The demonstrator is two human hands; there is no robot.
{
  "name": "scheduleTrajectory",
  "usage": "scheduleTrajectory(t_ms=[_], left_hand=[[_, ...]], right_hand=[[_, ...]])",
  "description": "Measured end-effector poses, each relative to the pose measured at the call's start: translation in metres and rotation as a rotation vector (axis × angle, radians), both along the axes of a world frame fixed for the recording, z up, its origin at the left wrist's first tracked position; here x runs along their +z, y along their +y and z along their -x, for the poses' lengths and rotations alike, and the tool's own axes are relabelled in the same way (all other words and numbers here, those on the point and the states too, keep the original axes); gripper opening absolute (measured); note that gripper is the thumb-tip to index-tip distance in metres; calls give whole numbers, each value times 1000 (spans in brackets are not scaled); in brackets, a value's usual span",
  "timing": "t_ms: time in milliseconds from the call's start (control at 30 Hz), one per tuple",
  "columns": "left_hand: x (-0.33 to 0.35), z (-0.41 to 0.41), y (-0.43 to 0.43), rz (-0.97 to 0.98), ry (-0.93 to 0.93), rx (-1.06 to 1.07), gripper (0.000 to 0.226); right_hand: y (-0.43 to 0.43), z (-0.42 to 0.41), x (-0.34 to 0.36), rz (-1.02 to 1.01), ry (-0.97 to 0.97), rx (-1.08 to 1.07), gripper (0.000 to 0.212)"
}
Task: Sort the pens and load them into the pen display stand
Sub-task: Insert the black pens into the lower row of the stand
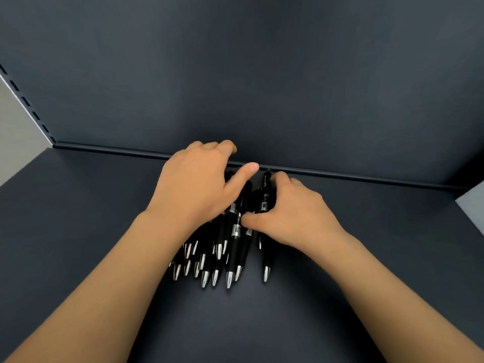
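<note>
Nearest lie the silver tips of the pens (230, 247), a loose black heap on the dark shelf (91, 244), all pointing near; one right pen (266, 268) lies just apart from the heap, its tip level with the others.

Further in, the right hand (293, 210) has its fingers curled round the far part of that right pen, with the thumb laid across against the heap's right edge; the left hand (193, 184) is cupped over the heap's far left, fingers bent down past the far ends and thumb held out straight; whether it grips the pens or only steadies them cannot be told, since its fingertips are hidden.

Beyond the hands the shelf meets the back wall (262, 74) at a low lip; a slotted strip (26, 100) runs up at far left; no stand is in view.

The step looks like the sorting stage: gathering and squaring the pens with tips one way; nothing is loaded yet. The next move probably calls for drawing the right pen into the bunch or lifting it clear, while the left hand keeps the round barrels from rolling; then the stand must be found.
</note>
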State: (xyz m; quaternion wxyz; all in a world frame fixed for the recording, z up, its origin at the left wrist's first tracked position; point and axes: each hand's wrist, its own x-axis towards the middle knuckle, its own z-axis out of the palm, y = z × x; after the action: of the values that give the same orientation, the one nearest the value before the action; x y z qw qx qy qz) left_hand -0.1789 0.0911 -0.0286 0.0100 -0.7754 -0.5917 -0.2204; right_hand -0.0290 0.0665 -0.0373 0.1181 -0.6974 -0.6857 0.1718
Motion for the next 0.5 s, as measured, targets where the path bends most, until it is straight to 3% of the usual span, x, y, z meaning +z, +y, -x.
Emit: scheduleTrajectory(t_ms=[233, 500], left_hand=[[-3, -2, -3, 25, -49, -5, 54], [-1, -2, -6, -7, -123, -19, 49]], right_hand=[[1, -5, -6, -90, -65, -12, 43], [-12, -20, 7, -39, -139, -43, 51]])
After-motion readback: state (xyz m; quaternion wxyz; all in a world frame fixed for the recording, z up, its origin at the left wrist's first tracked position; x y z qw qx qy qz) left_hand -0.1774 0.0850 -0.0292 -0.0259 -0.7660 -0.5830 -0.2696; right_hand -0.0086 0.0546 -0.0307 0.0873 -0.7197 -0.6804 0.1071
